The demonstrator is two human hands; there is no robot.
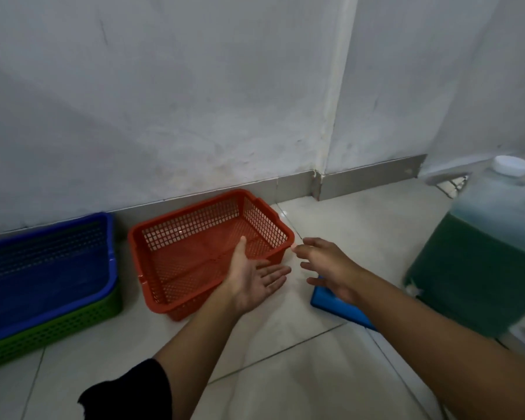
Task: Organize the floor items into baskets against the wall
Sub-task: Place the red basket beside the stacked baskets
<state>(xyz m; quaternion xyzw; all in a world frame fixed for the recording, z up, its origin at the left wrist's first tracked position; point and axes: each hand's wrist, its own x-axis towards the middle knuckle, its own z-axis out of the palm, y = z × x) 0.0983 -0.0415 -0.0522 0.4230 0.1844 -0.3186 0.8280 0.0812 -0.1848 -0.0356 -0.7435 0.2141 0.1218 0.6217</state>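
A: What are the hands doing?

B: The left hand (253, 278) is palm up with fingers spread flat, thumb raised over the near right corner of the red basket (208, 251). It holds nothing. The right hand (326, 266) is palm down just right of that same corner, fingers loosely spread and also holding nothing; whether a fingertip touches the rim I cannot tell.

A: And the red basket itself?

B: Rectangular plastic, lattice walls and floor, a solid rolled rim, sitting skewed on the tiled floor (285, 374) close to the wall (164, 101), with nothing in it.

A: What else is near it?

B: To its left, a blue basket (47, 268) is nested in a green basket (58, 328), against the same wall. To its right, under the right hand, lies a flat blue object (338, 306). Further right stands a big jug (479, 262) of green liquid with a white cap (512, 166).
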